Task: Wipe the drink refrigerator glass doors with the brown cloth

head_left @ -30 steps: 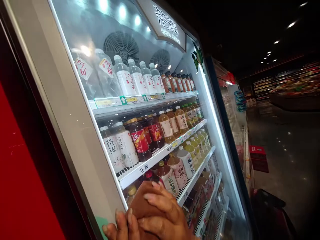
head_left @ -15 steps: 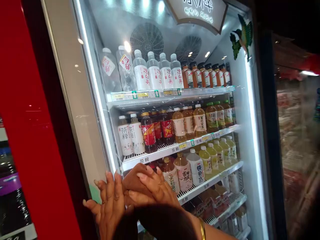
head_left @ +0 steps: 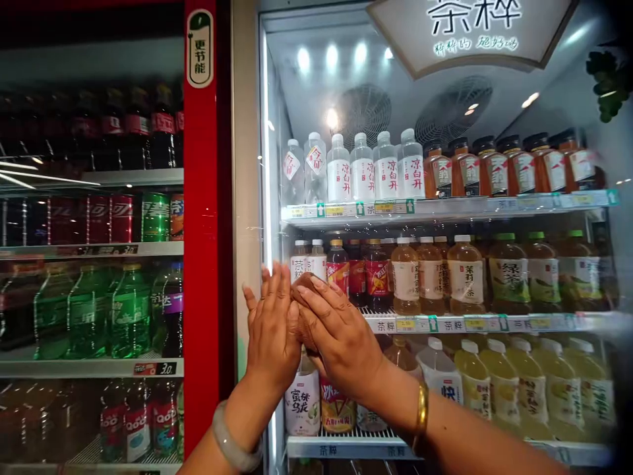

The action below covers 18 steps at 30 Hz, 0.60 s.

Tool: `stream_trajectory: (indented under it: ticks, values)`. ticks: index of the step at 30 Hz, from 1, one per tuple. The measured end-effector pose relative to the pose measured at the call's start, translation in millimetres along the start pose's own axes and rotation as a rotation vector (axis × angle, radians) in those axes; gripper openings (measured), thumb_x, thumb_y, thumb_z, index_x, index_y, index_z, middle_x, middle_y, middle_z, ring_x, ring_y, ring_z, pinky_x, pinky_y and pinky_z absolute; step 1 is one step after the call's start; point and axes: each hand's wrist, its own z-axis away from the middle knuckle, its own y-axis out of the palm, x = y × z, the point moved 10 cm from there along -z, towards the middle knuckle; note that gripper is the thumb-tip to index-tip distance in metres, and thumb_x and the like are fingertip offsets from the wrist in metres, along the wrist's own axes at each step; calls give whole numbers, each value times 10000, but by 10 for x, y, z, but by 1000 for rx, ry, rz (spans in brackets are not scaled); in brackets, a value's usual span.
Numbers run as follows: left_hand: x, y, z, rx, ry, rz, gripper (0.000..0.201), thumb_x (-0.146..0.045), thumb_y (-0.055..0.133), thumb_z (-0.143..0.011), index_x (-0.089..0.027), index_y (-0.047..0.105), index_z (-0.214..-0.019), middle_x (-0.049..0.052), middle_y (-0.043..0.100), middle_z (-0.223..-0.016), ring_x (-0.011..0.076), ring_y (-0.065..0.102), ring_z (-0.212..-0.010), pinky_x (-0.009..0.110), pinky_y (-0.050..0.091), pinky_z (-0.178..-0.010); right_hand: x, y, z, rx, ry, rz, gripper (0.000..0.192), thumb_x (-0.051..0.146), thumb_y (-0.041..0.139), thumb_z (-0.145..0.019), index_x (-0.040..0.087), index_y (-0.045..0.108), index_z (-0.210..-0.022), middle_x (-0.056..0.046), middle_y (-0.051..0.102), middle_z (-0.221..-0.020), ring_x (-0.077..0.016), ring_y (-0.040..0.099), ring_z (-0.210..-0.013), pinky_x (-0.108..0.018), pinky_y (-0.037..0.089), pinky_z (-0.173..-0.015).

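Observation:
My right hand [head_left: 341, 330] is pressed over a folded brown cloth [head_left: 302, 284] at the glass front of a lit drinks fridge [head_left: 247, 165]. Part of the cloth shows between my two hands, and the rest is hidden under the right palm and fingers. My left hand [head_left: 271, 330] lies flat beside it with fingers stretched upward, its thumb side against the cloth's edge. Behind the hands, inside the fridge, stand bottles with white labels and red-labelled bottles [head_left: 376, 274].
A red-framed fridge [head_left: 200, 231] with cola bottles, cans and green bottles [head_left: 131, 313] stands to the left. Several shelves of drinks fill the lit fridge, including clear water bottles [head_left: 363, 171]. An illuminated sign [head_left: 475, 33] is at its top.
The view has turned left and levelled, bringing the red-framed fridge into sight. Both hands appear higher in the picture, with the cloth still under the right hand.

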Motion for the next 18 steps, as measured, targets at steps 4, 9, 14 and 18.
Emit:
stream_trajectory:
  ticks: [4, 9, 14, 18]
  values:
    - [13, -91, -255, -39, 28, 6, 577, -344, 221, -1105, -241, 249, -1672, 75, 297, -1730, 186, 147, -1643, 519, -19, -1350, -56, 57, -288, -4, -71, 59, 409, 171, 525, -999, 139, 623, -1395, -98, 597, -1538, -252, 418, -1544, -498, 370, -1313]
    - [20, -187, -807, -18, 47, -7, 604, -423, 260, -1097, -211, 284, -1662, 95, 198, -1750, 234, 111, -1647, 562, -18, -1340, -411, -99, -753, 19, -60, 206, 423, 186, 520, -1009, 183, 603, -1423, -82, 575, -1562, -274, 470, -1511, -598, 292, -1330]
    - [-19, -200, -1053, 1, 130, 56, 624, -428, 215, -1096, -194, 233, -1675, 103, 209, -1750, 217, 86, -1648, 559, -12, -1338, -458, -129, -775, -20, 30, 188, 483, 185, 587, -936, 159, 607, -1418, -126, 580, -1548, -293, 453, -1524, -582, 375, -1294]
    - [30, -287, -1464, -7, 163, 92, 631, -410, 192, -1084, -163, 304, -1654, 111, 244, -1740, 209, 126, -1645, 516, 14, -1345, -399, 16, -1152, 9, -181, 180, 393, 166, 517, -997, 112, 640, -1366, -153, 665, -1435, -245, 534, -1452, -494, 453, -1255]
